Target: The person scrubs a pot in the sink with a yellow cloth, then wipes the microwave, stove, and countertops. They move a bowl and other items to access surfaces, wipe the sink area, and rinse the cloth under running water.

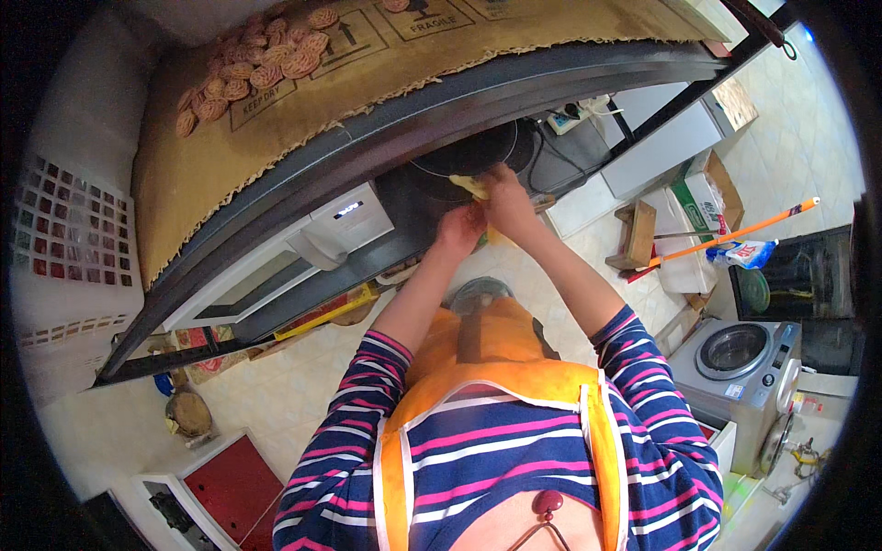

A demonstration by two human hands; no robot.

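Note:
Both my hands meet in front of the rack's lower shelf, close to a round black pan or cooking plate [475,153]. My right hand [508,200] is closed around a pale yellow, soft-looking piece [470,184], perhaps a cloth or a peel; which one I cannot tell. Just below and touching it is my left hand [460,227], its fingers bent and partly hidden, so whether it also grips the piece is unclear. Something yellow and green shows blurred beneath my hands.
Above is a shelf covered with cardboard [386,76], bearing a pile of walnut-like items [275,58]. A white microwave [275,275] stands at the left of the lower shelf. Cables and a power strip [568,120] lie right of the pan. An orange pole [737,231] leans by boxes.

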